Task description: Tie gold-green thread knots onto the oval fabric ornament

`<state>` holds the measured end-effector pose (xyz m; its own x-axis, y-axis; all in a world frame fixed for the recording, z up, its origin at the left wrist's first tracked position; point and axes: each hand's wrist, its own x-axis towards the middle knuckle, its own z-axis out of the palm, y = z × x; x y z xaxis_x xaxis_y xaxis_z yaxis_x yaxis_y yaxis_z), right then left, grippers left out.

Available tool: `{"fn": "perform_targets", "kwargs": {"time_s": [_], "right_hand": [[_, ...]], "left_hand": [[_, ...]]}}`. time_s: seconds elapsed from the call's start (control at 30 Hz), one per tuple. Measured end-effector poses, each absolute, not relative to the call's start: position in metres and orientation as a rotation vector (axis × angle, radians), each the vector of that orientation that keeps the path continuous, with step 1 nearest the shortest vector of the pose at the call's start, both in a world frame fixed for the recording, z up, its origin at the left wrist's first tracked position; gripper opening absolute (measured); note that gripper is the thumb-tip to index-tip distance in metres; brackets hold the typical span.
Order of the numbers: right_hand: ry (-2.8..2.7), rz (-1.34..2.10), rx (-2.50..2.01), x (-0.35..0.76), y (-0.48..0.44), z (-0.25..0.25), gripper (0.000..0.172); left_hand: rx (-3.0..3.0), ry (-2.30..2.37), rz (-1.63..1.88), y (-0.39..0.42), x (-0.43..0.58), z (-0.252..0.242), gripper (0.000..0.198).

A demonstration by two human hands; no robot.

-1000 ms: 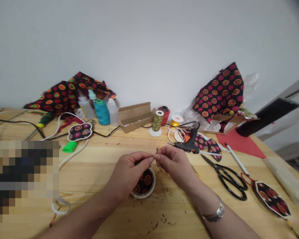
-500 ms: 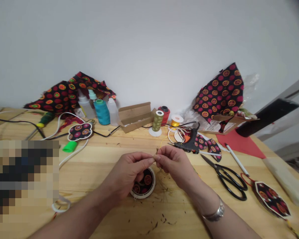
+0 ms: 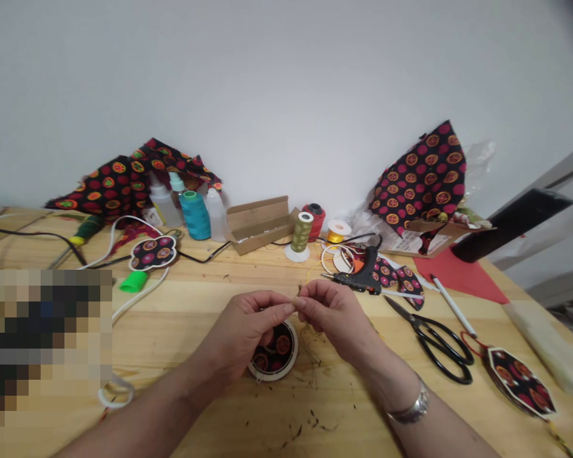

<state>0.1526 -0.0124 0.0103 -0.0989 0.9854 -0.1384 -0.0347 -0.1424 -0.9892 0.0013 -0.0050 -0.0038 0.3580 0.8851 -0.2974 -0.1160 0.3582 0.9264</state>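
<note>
My left hand (image 3: 258,327) and my right hand (image 3: 333,313) meet fingertip to fingertip above the table, each in a pinch. Thin olive-brown threads (image 3: 308,337) show below my right fingers, and a short bit of them pokes up between the two hands. Exactly how the threads run inside the pinch is hidden. Partly under my left hand lies a round, pale-rimmed disc (image 3: 282,345) covered in black patterned fabric. Near my right hand are a black glue gun (image 3: 363,275) and black-handled scissors (image 3: 432,340).
A spool of olive thread (image 3: 302,234), a teal spool (image 3: 195,216) and an open cardboard box (image 3: 262,229) stand along the wall. At the right lie a white pen (image 3: 453,306) and an octagonal fabric ornament (image 3: 520,381). Dark scraps (image 3: 315,423) litter the front.
</note>
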Motion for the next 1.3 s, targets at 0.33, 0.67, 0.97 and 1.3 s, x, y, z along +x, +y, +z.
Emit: {"fn": "perform_targets", "kwargs": {"time_s": [0.33,0.67,0.97,1.3], "right_hand": [[-1.245,1.403,-1.224,0.1554,-0.0132,0.0110,0.018],[-1.230,1.409,-1.230,0.1565,-0.0130,0.0118,0.021],[-1.222,1.429,-1.209,0.1561,-0.0148,0.0134,0.019],[-1.218,1.423,-1.220,0.1562,-0.0136,0.0116,0.019]], "left_hand": [[0.958,0.971,0.801,-0.0048,0.0011,-0.0029,0.017],[0.887,0.883,0.784,-0.0047,0.0015,-0.0017,0.018],[0.898,0.899,0.758,-0.0054,0.0011,-0.0002,0.018],[0.956,0.964,0.799,-0.0048,0.0014,-0.0010,0.016]]}}
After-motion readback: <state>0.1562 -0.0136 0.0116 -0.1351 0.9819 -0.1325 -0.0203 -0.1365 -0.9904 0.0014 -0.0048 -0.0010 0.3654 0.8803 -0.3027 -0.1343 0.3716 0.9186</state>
